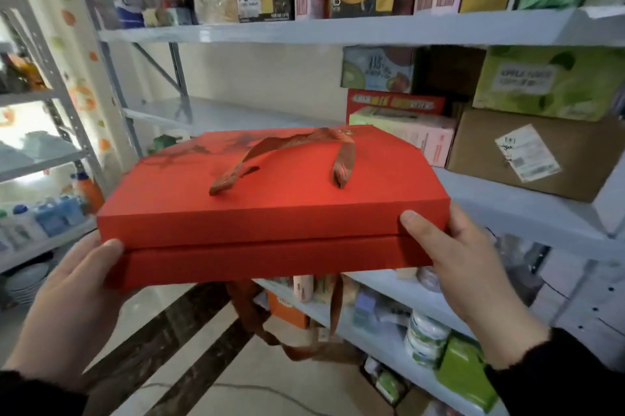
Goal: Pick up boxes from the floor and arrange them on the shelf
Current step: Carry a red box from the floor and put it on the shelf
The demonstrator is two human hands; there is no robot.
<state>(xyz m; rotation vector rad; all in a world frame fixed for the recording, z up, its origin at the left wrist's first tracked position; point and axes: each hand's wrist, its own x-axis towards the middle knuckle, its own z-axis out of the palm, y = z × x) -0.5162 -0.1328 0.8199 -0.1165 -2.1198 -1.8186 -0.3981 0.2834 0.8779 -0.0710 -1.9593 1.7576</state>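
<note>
- Carrying step: red box point(270, 209) at frame centre, held level in the air before the shelf point(304, 31).
- Left hand point(72, 300) and right hand point(463, 266) clamped on its near corners, thumbs over the lid seam.
- Next, likely: lift forward onto the bare shelf board point(236, 113) at middle left, beside stacked cartons point(402, 131).

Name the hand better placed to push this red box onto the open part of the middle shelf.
Left. The bare shelf board lies ahead and left of the red box, and the left hand holds that side. The right hand sits by the stacked cardboard box.
</note>
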